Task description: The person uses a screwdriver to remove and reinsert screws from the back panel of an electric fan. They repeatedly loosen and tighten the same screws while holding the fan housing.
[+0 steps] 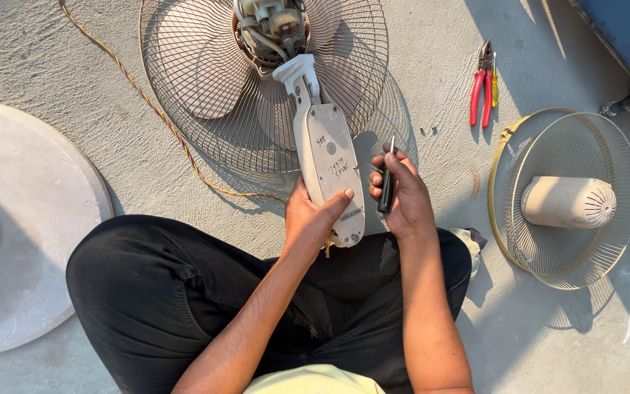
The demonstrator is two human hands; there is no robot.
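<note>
A cream fan neck and base housing [327, 164] lies face down, pointing toward me from the exposed motor [271, 25] and the wire grille [220, 95] behind it. My left hand [313, 219] grips the housing's near end, thumb across its back. My right hand [401, 197] is closed around a screwdriver [386, 184] with a black handle, its metal tip pointing away from me, just right of the housing. Handwritten marks are on the housing's back.
Red-handled pliers [481, 84] lie on the concrete at upper right. A second grille with gold rim [501, 157] holds a cream motor cover [569, 202]. A round white base [9, 226] sits left. A twisted yellow-red wire [162, 117] runs across the floor. My crossed legs are below.
</note>
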